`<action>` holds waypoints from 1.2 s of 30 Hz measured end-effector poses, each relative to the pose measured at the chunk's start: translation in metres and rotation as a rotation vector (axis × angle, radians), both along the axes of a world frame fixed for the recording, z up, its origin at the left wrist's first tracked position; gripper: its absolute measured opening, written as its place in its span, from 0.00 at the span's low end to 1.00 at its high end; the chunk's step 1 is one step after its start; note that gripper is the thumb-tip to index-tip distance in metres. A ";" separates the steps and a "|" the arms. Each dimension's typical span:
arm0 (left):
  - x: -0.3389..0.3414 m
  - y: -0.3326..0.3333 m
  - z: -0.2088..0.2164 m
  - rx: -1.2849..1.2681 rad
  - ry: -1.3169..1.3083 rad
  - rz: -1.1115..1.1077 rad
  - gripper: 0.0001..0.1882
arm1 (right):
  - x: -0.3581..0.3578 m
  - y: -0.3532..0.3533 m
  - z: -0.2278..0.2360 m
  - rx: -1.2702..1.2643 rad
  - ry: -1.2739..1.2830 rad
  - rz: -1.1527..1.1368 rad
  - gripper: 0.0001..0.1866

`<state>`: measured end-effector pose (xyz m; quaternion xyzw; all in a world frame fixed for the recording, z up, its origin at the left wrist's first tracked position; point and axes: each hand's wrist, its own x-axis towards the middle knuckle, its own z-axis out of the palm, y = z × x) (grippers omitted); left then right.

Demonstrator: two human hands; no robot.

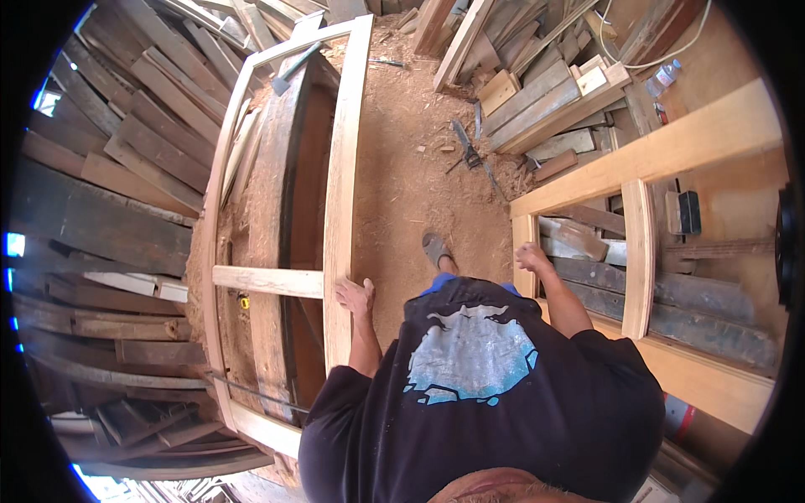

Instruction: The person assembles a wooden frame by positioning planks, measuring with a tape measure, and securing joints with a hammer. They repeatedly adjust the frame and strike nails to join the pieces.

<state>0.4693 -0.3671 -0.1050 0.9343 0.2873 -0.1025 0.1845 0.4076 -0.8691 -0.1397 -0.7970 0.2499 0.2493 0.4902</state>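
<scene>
On the left lies a long pale wooden frame (341, 201) with a crosspiece (267, 281), set over a dark timber bench (272, 184). My left hand (356, 297) rests on its near long rail beside the crosspiece, fingers spread. To the right is a second wooden frame (638, 260), with its own crosspiece. My right hand (532, 256) has its fingers curled over this frame's end rail. A dark metal bar (256, 390) crosses the left frame near its lower end. A grey-headed tool (293, 69) lies at its far end.
Old boards (101, 210) are piled along the left, and more stacked timber (545, 101) stands at the far right. A black tool (470, 152) lies on the sawdust-covered ground (394, 159). A plastic bottle (662, 78) and a small yellow object (244, 302) are also visible.
</scene>
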 end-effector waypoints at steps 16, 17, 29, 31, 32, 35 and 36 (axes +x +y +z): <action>0.154 0.005 -0.004 -0.033 0.012 -0.287 0.43 | 0.099 -0.016 0.020 0.060 0.245 -0.439 0.13; 0.150 0.005 -0.005 -0.032 -0.001 -0.293 0.43 | 0.117 -0.014 0.022 0.075 0.201 -0.452 0.12; 0.164 -0.015 0.004 -0.102 0.012 -0.234 0.43 | 0.188 -0.040 -0.019 0.156 0.174 -0.330 0.15; 0.157 -0.001 0.001 -0.099 -0.006 -0.214 0.43 | 0.192 -0.018 0.001 0.053 0.149 -0.224 0.14; 0.156 0.001 -0.003 -0.093 -0.010 -0.205 0.43 | 0.193 -0.015 0.010 0.051 0.183 -0.298 0.14; 0.156 -0.003 -0.002 -0.068 0.025 -0.175 0.43 | 0.183 -0.010 0.029 0.020 0.154 -0.415 0.09; 0.157 -0.006 -0.002 -0.070 0.015 -0.170 0.42 | 0.179 -0.013 0.030 0.013 0.146 -0.412 0.10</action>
